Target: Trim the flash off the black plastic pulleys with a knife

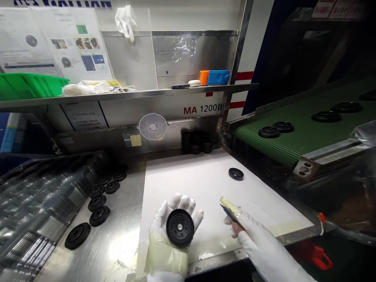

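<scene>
My left hand (pixel 166 244), in a white glove with a pale taped cuff, holds a black ribbed rubber disc (pixel 180 227) on its palm, with the fingers spread behind it. The disc has a central hole ringed by small holes. My right hand (pixel 249 235), also gloved in white, pinches a small trimming knife (pixel 230 209) with a pale taped grip and a bluish blade. Its tip is a short way right of the disc, not touching it. Another black disc (pixel 236 173) lies on the white board (pixel 205 184) beyond my hands.
Several black discs (pixel 98 199) lie on the steel table left of the board, beside a glossy plastic-wrapped stack (pixel 38 207). More discs (pixel 269 132) ride a green conveyor belt (pixel 305 125) at right. A steel shelf (pixel 141 93) and small white fan (pixel 153 126) stand behind.
</scene>
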Available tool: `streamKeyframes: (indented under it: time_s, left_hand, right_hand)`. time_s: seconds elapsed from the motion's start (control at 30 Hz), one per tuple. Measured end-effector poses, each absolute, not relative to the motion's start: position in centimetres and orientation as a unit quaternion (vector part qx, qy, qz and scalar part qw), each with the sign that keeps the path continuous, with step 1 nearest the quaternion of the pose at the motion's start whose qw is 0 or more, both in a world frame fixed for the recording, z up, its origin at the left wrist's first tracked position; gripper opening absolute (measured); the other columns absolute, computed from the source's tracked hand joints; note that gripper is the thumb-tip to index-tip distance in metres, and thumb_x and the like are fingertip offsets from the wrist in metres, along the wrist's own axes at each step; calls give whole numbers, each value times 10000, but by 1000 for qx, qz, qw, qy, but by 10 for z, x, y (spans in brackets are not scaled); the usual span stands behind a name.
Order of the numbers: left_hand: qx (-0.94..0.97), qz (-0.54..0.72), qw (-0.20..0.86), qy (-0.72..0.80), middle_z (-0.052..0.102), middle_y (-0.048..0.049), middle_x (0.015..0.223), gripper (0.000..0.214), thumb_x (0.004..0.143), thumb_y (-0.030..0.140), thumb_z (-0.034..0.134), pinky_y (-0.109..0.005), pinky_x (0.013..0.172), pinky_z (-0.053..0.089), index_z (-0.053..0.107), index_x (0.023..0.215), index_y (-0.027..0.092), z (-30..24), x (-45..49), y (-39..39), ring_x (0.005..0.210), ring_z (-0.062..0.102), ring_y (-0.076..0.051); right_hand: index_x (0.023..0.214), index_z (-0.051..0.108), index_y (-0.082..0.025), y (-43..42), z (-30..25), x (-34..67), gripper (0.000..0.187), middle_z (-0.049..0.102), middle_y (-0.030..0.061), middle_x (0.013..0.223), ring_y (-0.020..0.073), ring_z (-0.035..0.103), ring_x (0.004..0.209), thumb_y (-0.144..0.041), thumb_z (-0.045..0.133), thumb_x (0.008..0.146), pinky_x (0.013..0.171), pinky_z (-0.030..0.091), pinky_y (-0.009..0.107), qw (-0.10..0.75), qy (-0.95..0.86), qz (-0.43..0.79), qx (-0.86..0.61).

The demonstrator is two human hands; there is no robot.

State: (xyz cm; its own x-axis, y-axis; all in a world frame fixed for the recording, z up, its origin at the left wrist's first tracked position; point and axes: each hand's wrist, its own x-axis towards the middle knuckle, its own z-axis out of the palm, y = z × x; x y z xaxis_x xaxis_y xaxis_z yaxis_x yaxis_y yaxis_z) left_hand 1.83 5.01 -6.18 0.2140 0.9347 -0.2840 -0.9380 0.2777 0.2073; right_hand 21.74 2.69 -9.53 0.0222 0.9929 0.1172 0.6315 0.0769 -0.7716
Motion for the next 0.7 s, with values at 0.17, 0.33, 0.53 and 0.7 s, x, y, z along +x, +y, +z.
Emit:
streamKeyframes:
  time_s: [0.17, 0.33, 0.53, 0.7]
  left_hand:
    - [12, 595, 786, 169, 701, -113, 886, 232, 817, 264, 498, -528, 936, 411, 694, 829, 141, -71, 13, 51, 976, 610, -282]
    - [-2, 607, 773, 182, 695, -113, 871, 220, 810, 251, 505, -524, 923, 423, 689, 828, 133, -68, 11, 48, 953, 618, -280]
    - [-31, 628, 747, 215, 676, -116, 883, 212, 800, 269, 533, -511, 859, 461, 666, 870, 120, -64, 15, 38, 957, 606, -287]
    - [123, 621, 733, 249, 630, -76, 817, 219, 767, 287, 590, -297, 577, 486, 643, 911, 131, -64, -2, 57, 666, 592, -157]
  right_hand:
    - [940, 613, -195, 28, -101, 221, 303, 599, 5, 640, 156, 583, 602, -369, 399, 815, 590, 486, 296, 351, -604, 344, -627]
    - [805, 621, -191, 25, -100, 220, 312, 595, 14, 644, 137, 544, 534, -444, 439, 797, 509, 450, 266, 378, -576, 387, -613]
    - [715, 583, -201, 25, -93, 223, 346, 529, -2, 599, 125, 488, 501, -479, 399, 810, 488, 415, 259, 346, -607, 373, -611]
    - [691, 626, -235, 33, -106, 236, 315, 565, 30, 562, 174, 543, 504, -483, 449, 771, 483, 444, 286, 332, -632, 306, -630]
